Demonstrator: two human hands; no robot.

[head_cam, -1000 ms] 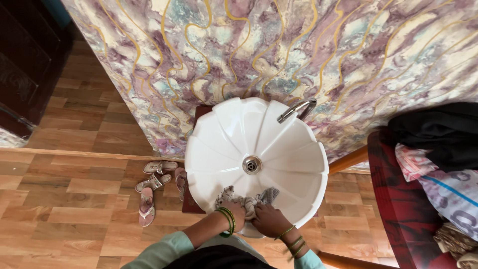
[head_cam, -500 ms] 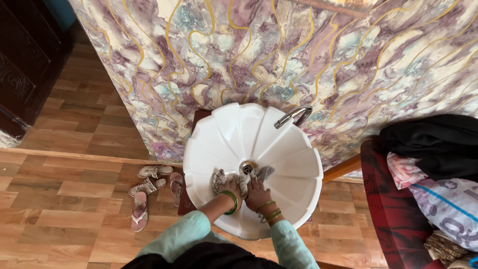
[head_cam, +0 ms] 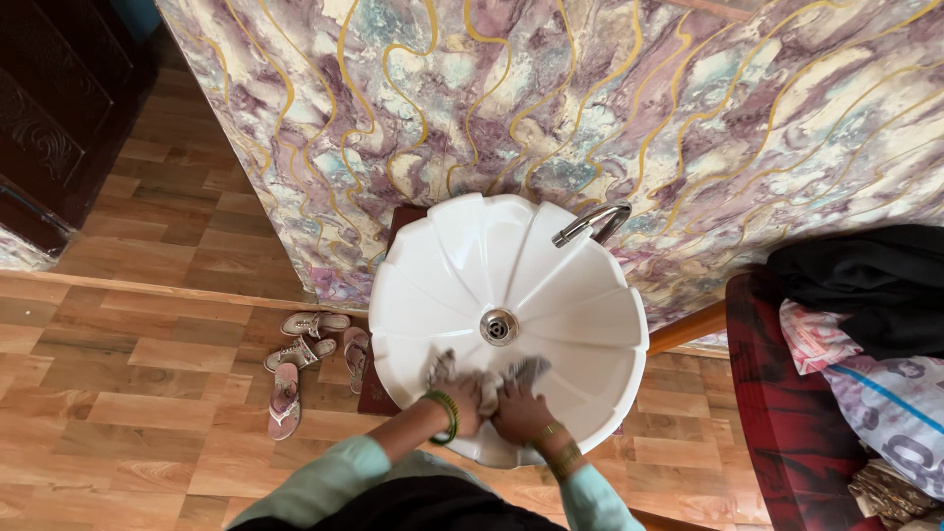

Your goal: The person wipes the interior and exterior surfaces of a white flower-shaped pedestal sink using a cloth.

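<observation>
Both hands now press a crumpled grey cloth (head_cam: 482, 379) against the near inner wall of the white, petal-fluted ceramic basin (head_cam: 447, 265), just below the round metal drain (head_cam: 499, 325); half a second ago the cloth sat up beside the drain, so the wiping stroke has pulled back toward the near rim, and that lower slope is what is being covered. The left hand (head_cam: 460, 405), with green bangles at the wrist, has its fingers closed down on the cloth's left part; the right hand (head_cam: 521, 413), with gold bangles, is likewise clamped on its right part, the two hands touching. A curved chrome tap (head_cam: 590, 224) rises at the basin's far right. Behind stands a wall of purple and gold swirled marble (head_cam: 551, 88). The wood-plank floor (head_cam: 128, 383) carries beige sandals (head_cam: 300, 354) left of the basin, and heaped clothes (head_cam: 875, 324) lie at right.
</observation>
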